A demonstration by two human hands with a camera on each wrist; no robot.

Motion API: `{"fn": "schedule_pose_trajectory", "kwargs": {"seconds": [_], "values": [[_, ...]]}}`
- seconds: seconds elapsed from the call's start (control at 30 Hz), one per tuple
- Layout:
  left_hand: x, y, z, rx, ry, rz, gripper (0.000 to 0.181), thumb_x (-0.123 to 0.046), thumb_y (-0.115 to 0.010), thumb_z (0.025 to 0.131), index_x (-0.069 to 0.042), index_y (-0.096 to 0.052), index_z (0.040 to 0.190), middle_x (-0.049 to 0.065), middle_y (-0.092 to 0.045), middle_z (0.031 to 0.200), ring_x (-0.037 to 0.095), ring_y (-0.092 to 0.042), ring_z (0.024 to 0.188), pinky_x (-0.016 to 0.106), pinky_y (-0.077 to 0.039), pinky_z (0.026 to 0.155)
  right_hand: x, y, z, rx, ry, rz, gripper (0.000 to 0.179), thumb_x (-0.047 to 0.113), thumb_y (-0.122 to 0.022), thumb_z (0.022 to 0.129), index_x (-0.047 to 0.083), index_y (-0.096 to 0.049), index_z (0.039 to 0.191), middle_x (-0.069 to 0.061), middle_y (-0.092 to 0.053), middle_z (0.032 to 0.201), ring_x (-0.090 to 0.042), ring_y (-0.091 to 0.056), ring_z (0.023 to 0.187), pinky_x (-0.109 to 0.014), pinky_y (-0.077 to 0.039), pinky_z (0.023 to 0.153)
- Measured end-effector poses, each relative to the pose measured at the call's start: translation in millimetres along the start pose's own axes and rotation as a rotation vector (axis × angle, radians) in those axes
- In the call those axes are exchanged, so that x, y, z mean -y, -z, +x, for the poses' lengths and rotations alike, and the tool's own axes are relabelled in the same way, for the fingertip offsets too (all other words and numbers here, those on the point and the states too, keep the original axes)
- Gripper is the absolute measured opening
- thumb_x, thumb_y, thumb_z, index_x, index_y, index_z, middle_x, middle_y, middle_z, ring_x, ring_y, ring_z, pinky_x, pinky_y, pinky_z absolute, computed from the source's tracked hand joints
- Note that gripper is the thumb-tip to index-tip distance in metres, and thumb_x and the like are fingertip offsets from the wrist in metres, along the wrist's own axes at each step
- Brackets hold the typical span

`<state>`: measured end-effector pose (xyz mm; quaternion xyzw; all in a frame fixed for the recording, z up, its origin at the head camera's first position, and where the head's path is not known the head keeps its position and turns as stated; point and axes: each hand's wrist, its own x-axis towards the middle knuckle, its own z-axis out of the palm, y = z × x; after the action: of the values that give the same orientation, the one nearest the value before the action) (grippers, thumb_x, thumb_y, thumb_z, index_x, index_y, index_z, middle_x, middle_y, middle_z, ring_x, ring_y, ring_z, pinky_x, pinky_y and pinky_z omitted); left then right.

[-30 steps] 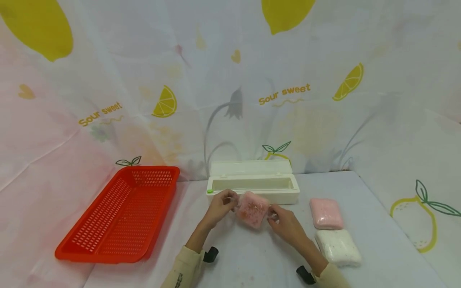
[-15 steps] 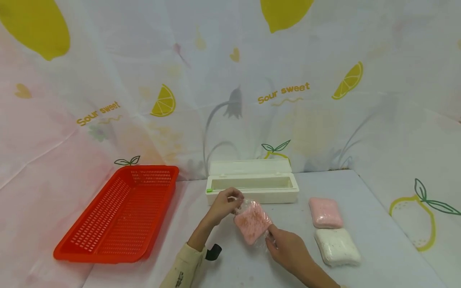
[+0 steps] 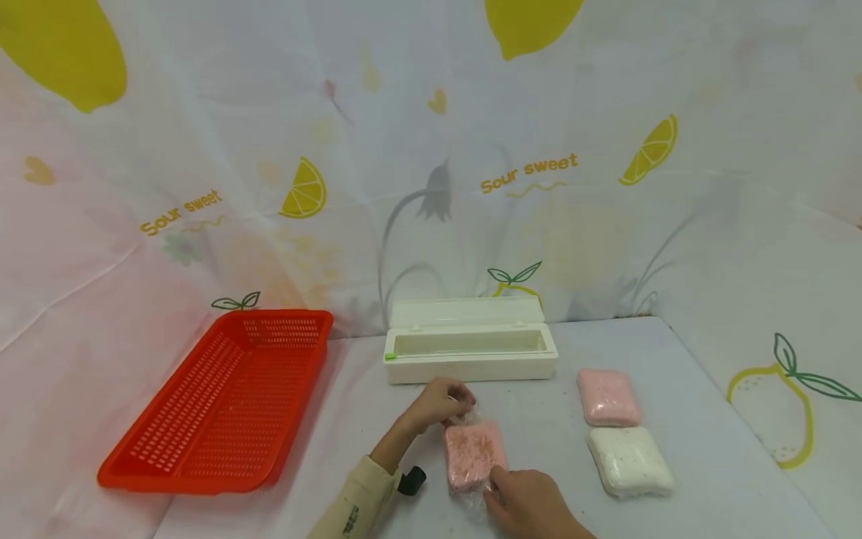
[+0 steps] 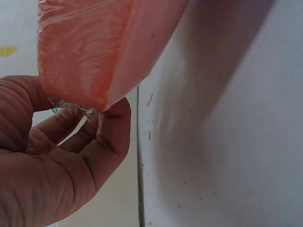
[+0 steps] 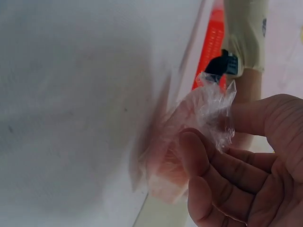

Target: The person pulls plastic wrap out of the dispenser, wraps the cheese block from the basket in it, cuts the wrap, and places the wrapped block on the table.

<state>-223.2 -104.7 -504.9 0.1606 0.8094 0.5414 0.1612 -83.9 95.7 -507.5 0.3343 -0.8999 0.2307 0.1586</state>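
Note:
Between my two hands is a square pink block [image 3: 474,455] in clear plastic wrap, its top speckled brown. My left hand [image 3: 441,402] pinches the gathered wrap at its far edge; the left wrist view shows thumb and fingers closed on the film beneath the block [image 4: 85,52]. At the near right corner, my right hand [image 3: 533,503] holds the loose wrap [image 5: 215,111], thumb on one side and curled fingers on the other. The block appears tilted off the white table in the wrist views. Part of the right hand runs past the head view's lower edge.
A long white box [image 3: 471,369] with a raised lid and green slider stands behind the hands. To the right lie a wrapped pink block [image 3: 609,397] and a wrapped white block [image 3: 631,461]. A red perforated basket [image 3: 286,449] sits at the left, before a printed cloth backdrop.
The pink block has turned and come nearer the person. Both hands have moved with it: the left toward the right and nearer, the right nearer and lower, now at the block's near corner.

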Motion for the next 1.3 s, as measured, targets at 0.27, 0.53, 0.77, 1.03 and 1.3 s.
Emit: {"fn": "schedule_pose_trajectory", "kwargs": {"seconds": [0.27, 0.53, 0.77, 1.03, 1.3], "values": [[8.6, -4.8, 1.3, 0.044, -0.023, 0.070, 0.011, -0.007, -0.067, 0.090, -0.004, -0.073, 0.100, 0.002, -0.067, 0.092, 0.013, -0.060, 0.071, 0.025, -0.048, 0.054, 8, -3, 0.9, 0.140, -0.060, 0.071, 0.026, 0.017, -0.073, 0.086, 0.018, -0.054, 0.068, 0.019, -0.034, 0.053, 0.007, -0.024, 0.047, -0.011, -0.024, 0.043], [-13.9, 4.3, -16.3, 0.038, -0.264, 0.366, 0.033, -0.017, -0.062, 0.098, -0.006, -0.061, 0.129, 0.005, -0.061, 0.128, 0.027, -0.059, 0.111, 0.042, -0.050, 0.090, 7, 12, 6.6, 0.150, -0.091, 0.130, 0.027, 0.032, -0.066, 0.095, 0.020, -0.061, 0.071, 0.021, -0.040, 0.055, 0.005, -0.032, 0.048, -0.016, -0.031, 0.046], [-28.6, 13.9, -62.2, 0.076, -0.404, 0.535, 0.024, -0.008, -0.067, 0.093, -0.009, -0.064, 0.117, 0.004, -0.063, 0.107, 0.005, -0.052, 0.077, 0.019, -0.047, 0.067, -7, 20, 7.3, -0.115, 0.087, 0.055, 0.023, 0.008, -0.081, 0.076, 0.017, -0.067, 0.091, 0.011, -0.063, 0.076, 0.003, -0.052, 0.062, -0.016, -0.042, 0.055], [-12.8, -4.8, -105.4, 0.180, -0.644, 0.791, 0.050, -0.029, -0.090, 0.071, -0.022, -0.064, 0.112, -0.009, -0.054, 0.107, 0.003, -0.051, 0.091, 0.010, -0.040, 0.077, -27, 10, 3.1, -0.104, 0.292, 0.066, 0.050, -0.004, -0.083, 0.059, 0.017, -0.067, 0.102, 0.008, -0.060, 0.095, -0.003, -0.056, 0.076, -0.014, -0.045, 0.065], [9.1, -31.1, -113.0, -0.007, -0.823, 1.198, 0.058, -0.044, -0.087, 0.059, -0.028, -0.060, 0.108, -0.008, -0.053, 0.110, 0.010, -0.051, 0.098, 0.017, -0.040, 0.067, -35, -4, 4.6, -0.095, 0.443, 0.031, 0.048, 0.015, -0.087, 0.061, 0.023, -0.067, 0.104, 0.008, -0.061, 0.100, -0.007, -0.057, 0.084, -0.018, -0.047, 0.071]]}}
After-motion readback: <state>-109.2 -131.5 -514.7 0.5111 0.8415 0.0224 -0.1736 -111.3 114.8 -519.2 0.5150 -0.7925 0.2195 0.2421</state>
